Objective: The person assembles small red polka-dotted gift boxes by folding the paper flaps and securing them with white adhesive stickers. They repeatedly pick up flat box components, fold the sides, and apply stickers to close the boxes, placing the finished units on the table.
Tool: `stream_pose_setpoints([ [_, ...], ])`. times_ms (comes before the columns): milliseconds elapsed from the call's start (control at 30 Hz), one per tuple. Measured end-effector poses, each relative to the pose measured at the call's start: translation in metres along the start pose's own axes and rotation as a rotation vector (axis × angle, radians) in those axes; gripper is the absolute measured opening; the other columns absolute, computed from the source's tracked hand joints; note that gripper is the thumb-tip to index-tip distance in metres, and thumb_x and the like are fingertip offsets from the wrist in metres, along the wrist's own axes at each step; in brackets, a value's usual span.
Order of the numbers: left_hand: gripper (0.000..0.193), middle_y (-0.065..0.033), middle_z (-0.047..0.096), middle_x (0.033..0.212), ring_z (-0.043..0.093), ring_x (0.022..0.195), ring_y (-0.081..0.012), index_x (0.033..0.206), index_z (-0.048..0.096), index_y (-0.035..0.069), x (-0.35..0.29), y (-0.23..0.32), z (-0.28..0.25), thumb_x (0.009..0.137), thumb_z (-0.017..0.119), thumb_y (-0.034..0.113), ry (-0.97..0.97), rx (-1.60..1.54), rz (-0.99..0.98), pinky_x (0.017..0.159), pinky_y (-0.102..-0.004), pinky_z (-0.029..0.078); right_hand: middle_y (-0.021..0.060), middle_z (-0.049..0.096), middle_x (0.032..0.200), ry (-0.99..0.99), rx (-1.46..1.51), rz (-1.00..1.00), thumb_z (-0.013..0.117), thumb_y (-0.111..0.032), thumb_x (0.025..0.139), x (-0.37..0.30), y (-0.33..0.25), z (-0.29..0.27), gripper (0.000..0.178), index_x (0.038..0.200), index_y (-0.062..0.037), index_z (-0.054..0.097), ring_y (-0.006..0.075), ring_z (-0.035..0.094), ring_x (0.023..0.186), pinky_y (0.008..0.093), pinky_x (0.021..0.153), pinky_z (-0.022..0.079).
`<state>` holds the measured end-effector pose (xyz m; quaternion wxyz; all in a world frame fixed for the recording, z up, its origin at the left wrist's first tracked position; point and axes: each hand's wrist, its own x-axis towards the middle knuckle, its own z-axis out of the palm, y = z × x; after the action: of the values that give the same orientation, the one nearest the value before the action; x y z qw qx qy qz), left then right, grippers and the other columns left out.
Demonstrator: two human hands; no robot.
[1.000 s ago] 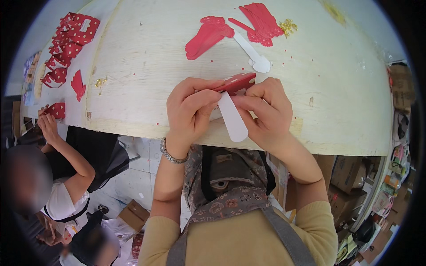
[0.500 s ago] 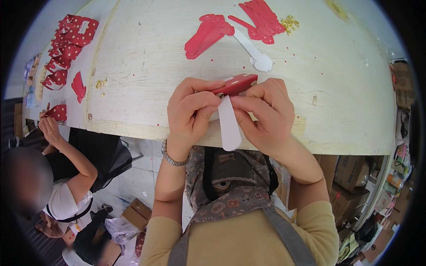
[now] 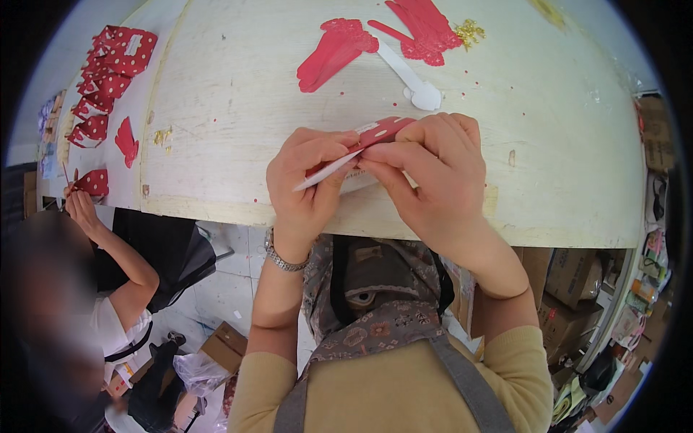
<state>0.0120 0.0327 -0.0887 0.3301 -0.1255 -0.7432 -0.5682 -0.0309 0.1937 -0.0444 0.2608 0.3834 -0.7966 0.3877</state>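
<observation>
Two bare hands, one red dotted piece [image 3: 386, 131] pinched between them above the table [image 3: 238, 206].
Your left hand [image 3: 307, 162] is closed on the piece's left end, a white strip [image 3: 328, 172] slanting across its fingers; your right hand [image 3: 437, 162] pinches the near edge, fingertips hiding the exact contact. You seem to be fitting strip and piece together; the next move likely calls for a steady left hold and fine right fingertip work. Printing shows below your fingers, partly covered. Beyond lie a white tag [image 3: 424, 95], then red tags [image 3: 336, 54] and gold bits [image 3: 469, 33]. Off left, other dotted pieces [image 3: 108, 61] include one with a white label [image 3: 133, 45], too small to read.
</observation>
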Motion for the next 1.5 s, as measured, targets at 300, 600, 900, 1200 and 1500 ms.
stream_pose_setpoints([
  [300,0.013,-0.0086,0.066,0.074,0.059,0.059,-0.0167,0.079,0.060,0.002,0.007,0.013,-0.006,0.079,0.073,0.005,-0.012,0.085,-0.129,0.052,-0.0250,0.045,-0.0012,0.060,0.081,0.001,0.243,0.105,0.079,-0.021,0.065,0.001,0.016,0.009,0.026,0.084,-0.0125,0.064,0.0196,0.057,0.074,0.0336,0.075,0.039],
  [600,0.015,-0.0053,0.064,0.085,0.058,0.077,-0.0203,0.083,0.071,0.008,0.041,0.036,-0.025,0.071,0.076,0.003,0.234,0.533,0.520,0.073,-0.0337,0.052,0.0015,0.062,0.077,-0.001,0.372,-0.055,0.080,-0.016,0.066,0.006,0.026,0.015,0.024,0.081,-0.0090,0.062,0.0227,0.059,0.073,0.0336,0.068,0.045],
  [900,0.026,-0.0114,0.070,0.098,0.069,0.082,-0.0251,0.095,0.072,0.004,0.049,0.056,-0.030,0.072,0.065,-0.005,-0.409,0.715,0.183,0.069,-0.0309,0.056,0.0034,0.061,0.081,0.021,0.370,-0.104,0.077,-0.014,0.068,-0.001,0.025,0.015,0.024,0.084,-0.0082,0.059,0.0229,0.058,0.076,0.0348,0.072,0.048],
  [1200,0.019,-0.0167,0.069,0.096,0.067,0.088,-0.0220,0.098,0.065,-0.004,0.033,0.057,-0.025,0.084,0.055,-0.014,-0.212,0.222,-0.200,0.076,-0.0301,0.054,0.0056,0.063,0.086,0.033,0.391,-0.018,0.080,-0.012,0.069,-0.007,0.019,0.013,0.027,0.087,-0.0061,0.061,0.0236,0.060,0.077,0.0400,0.081,0.051],
  [1500,0.012,-0.0167,0.067,0.101,0.066,0.092,-0.0218,0.102,0.057,-0.005,0.036,0.061,-0.026,0.092,0.051,-0.006,-0.294,0.124,-0.338,0.080,-0.0312,0.055,0.0057,0.057,0.081,0.070,0.363,-0.050,0.072,-0.018,0.072,-0.008,0.019,0.019,0.024,0.085,-0.0043,0.058,0.0244,0.056,0.078,0.0375,0.077,0.048],
])
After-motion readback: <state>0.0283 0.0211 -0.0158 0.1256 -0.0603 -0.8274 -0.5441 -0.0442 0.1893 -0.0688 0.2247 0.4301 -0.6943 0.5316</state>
